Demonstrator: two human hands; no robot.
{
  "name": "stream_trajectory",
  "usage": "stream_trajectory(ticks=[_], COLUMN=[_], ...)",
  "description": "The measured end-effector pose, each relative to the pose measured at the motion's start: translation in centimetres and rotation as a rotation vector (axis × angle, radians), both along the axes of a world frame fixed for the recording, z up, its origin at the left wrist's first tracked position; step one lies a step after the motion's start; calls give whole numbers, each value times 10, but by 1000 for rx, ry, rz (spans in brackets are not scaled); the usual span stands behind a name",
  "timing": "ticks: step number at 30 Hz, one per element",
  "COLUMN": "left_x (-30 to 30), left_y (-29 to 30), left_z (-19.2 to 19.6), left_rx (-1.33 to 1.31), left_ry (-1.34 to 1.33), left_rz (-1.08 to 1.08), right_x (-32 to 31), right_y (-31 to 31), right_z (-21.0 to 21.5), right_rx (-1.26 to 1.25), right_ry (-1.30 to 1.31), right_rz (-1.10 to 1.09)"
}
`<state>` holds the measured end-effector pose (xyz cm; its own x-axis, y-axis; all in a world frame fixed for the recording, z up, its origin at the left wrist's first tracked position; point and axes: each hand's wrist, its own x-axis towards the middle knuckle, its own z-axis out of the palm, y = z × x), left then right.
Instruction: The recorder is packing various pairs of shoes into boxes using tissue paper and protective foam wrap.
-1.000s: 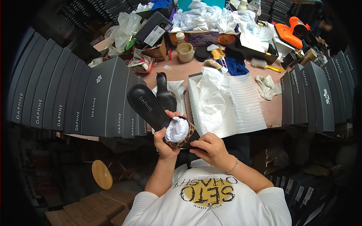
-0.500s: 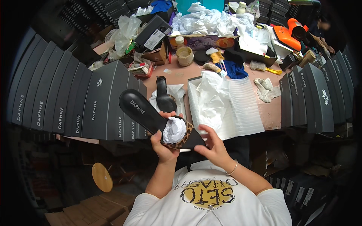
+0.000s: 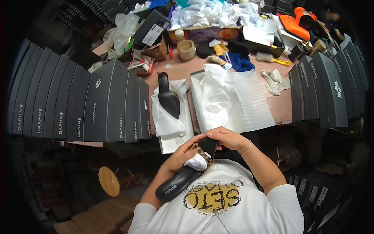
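Close against my shirt is a black slide sandal [image 3: 175, 188] with a leopard-print strap [image 3: 206, 156] and white crumpled paper [image 3: 196, 163] stuffed under the strap. Its heel end points down and left, its toe up toward the table. My left hand [image 3: 180, 156] wraps round the strap side, fingers reaching to the toe. At the toe tip, my right hand [image 3: 230, 139] pinches the edge with thumb and fingers. The matching sandal [image 3: 169, 97] lies sole up on white tissue in a shallow box lid [image 3: 171, 145]. Beside it stands an open shoe box [image 3: 198, 105] lined with white paper [image 3: 218, 93].
Dark shoe boxes line the left [image 3: 101, 105] and right [image 3: 325, 93] of the pink table [image 3: 281, 105]. Behind are a jar [image 3: 186, 50], a yellow-handled brush [image 3: 272, 59], a blue cloth [image 3: 241, 61], a glove [image 3: 276, 82] and an orange heat gun [image 3: 295, 27]. Another person is at far right.
The sandal has come down toward my body and turned, its heel swinging from upper left to lower left. My right hand, formerly open beside the toe, now grips it.
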<state>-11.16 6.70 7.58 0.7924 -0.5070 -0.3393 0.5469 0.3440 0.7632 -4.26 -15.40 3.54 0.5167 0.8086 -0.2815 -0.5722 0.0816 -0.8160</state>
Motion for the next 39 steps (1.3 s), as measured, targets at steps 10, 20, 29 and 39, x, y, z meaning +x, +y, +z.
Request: stream_trajectory(ticks=[10,20,29,39], left_x=[-16,-11,-16,-22], left_y=[-14,-21,-19,-13], left_z=[7,27,17,9], left_rx=[232,498,597,578], left_ry=[25,-122,-154,-174], left_rz=[-20,-84,-26,73], right_x=[-51,-74,-76,-61], right_y=[-12,4,33,28], right_z=[-4,-4,-22,-13], right_rx=[68,26,-113,-132], right_ry=[144,79,-102,79], right_rz=[-165,-414,-611,-474])
